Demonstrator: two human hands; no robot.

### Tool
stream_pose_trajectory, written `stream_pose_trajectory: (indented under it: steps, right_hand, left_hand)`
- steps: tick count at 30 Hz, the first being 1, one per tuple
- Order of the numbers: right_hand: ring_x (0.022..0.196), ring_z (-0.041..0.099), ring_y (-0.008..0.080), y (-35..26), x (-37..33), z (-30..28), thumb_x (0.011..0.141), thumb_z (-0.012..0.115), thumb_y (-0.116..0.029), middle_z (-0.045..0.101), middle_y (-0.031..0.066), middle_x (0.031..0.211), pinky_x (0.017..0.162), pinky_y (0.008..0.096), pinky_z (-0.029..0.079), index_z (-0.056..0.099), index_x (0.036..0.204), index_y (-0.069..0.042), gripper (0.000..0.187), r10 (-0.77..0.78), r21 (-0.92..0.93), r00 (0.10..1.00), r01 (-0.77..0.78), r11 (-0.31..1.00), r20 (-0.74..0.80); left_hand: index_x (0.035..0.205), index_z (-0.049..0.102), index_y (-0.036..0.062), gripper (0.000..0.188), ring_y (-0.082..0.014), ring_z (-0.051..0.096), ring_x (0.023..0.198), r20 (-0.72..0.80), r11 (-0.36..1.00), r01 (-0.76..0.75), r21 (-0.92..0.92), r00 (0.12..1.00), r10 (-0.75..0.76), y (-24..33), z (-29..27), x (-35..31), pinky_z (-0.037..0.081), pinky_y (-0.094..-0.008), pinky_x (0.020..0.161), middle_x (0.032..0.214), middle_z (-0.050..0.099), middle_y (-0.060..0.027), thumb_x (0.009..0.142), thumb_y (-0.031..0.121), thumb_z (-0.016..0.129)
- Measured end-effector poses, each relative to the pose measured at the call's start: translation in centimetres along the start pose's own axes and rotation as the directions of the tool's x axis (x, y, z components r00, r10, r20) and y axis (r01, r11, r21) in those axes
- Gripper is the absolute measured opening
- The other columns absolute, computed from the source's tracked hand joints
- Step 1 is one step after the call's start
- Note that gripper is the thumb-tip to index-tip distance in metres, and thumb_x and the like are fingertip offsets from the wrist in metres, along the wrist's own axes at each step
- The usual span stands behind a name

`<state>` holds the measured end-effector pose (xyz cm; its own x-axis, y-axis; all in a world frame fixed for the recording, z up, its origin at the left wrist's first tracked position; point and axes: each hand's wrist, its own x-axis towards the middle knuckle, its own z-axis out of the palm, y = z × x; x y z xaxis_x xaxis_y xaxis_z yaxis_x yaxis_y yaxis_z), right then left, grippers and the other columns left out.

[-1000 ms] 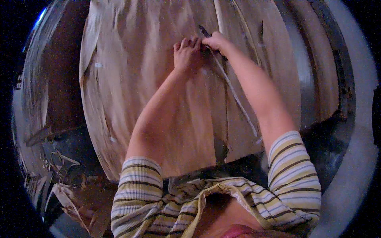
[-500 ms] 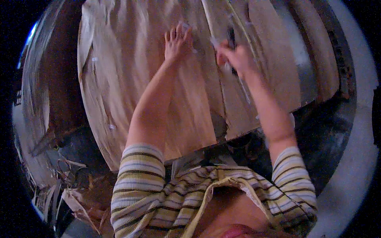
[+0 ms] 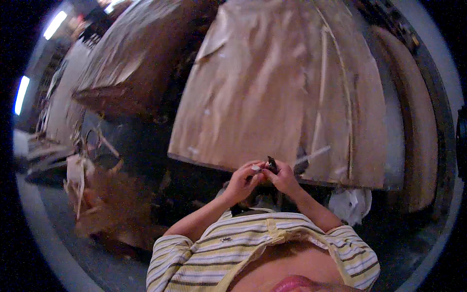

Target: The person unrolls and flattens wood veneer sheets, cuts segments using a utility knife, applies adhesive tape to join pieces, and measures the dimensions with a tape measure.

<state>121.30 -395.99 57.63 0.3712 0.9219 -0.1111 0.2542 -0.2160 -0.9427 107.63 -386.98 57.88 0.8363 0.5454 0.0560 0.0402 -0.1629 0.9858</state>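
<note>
Just in front of the person's chest, both hands meet over a small dark tool point(image 3: 271, 165). The left hand point(image 3: 244, 180) curls its fingers point(image 3: 255, 169) around the tool's near end, and the right hand point(image 3: 283, 179) pinches it from the other side, so the two hands touch around it. The tool is short and dark; its free tip sticks up and away from the hands, its long axis running roughly from the palms toward the veneer sheet point(image 3: 272, 82) beyond them. What kind of tool it is cannot be told. The pale veneer sheet spreads above the hands, its near edge just past the fingertips. A thin light strip point(image 3: 314, 155) lies slanted on the sheet to the right of the hands. Left of the hands, well apart, lie scattered wood scraps point(image 3: 92, 194).
</note>
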Motion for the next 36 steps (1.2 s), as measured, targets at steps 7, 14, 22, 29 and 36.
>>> stream_pose_trajectory:
  steps: [7,14,22,29,36]
  right_hand:
    - [0.063,0.053,0.0091,-5.5,6.8,17.1,0.081,0.054,-0.017,0.056,0.0047,0.070,0.059,0.0227,0.043,0.054,0.094,0.000,0.021,-0.207,0.046,0.886,0.207,0.977,0.414]
    - [0.065,0.050,0.0087,-9.3,15.3,33.0,0.082,0.053,-0.018,0.057,0.0032,0.069,0.061,0.0257,0.042,0.058,0.085,-0.002,0.017,-0.058,-0.097,0.713,0.175,0.980,0.699]
    - [0.068,0.052,0.0086,-9.4,21.0,32.2,0.078,0.057,-0.013,0.057,0.0014,0.072,0.064,0.0245,0.042,0.057,0.078,-0.003,0.010,0.205,0.088,0.967,-0.220,0.972,0.149]
    - [0.052,0.044,0.0072,-8.8,33.9,33.2,0.076,0.059,-0.013,0.054,0.0006,0.067,0.055,0.0234,0.040,0.057,0.075,-0.007,0.006,0.278,0.391,0.960,-0.242,0.888,-0.038]
    - [0.045,0.039,0.0058,-15.2,45.5,35.0,0.080,0.055,-0.017,0.053,0.0010,0.069,0.053,0.0258,0.042,0.051,0.080,-0.009,0.009,0.525,0.990,0.851,-0.070,0.126,-0.007]
  left_hand:
    - [0.086,0.059,0.0009,0.010,-0.0147,0.057,0.072,-0.685,0.933,-0.196,-0.303,0.725,-0.070,-4.2,-18.6,-7.3,0.044,-0.0254,0.069,0.091,0.058,-0.0075,0.080,0.007,0.053]
    - [0.087,0.058,0.0005,0.016,-0.0119,0.056,0.067,-0.989,0.967,-0.247,-0.062,0.149,-0.025,-8.5,-46.3,-18.3,0.045,-0.0234,0.062,0.084,0.059,-0.0072,0.081,0.015,0.054]
    - [0.091,0.057,-0.0006,0.023,-0.0110,0.055,0.067,-0.966,0.960,-0.256,-0.111,0.253,-0.044,-6.8,-57.1,-11.4,0.044,-0.0226,0.060,0.074,0.059,-0.0060,0.080,0.020,0.057]
    - [0.088,0.056,0.0016,0.017,-0.0073,0.050,0.060,-0.937,0.972,-0.123,-0.199,0.316,-0.151,-9.2,-64.7,-4.3,0.042,-0.0202,0.056,0.069,0.055,-0.0025,0.081,0.017,0.056]
    - [0.105,0.046,0.0020,0.030,-0.0090,0.048,0.063,-0.840,0.928,0.085,-0.362,0.402,-0.365,-13.8,-72.1,3.3,0.041,-0.0210,0.056,0.076,0.053,-0.0022,0.079,0.014,0.056]
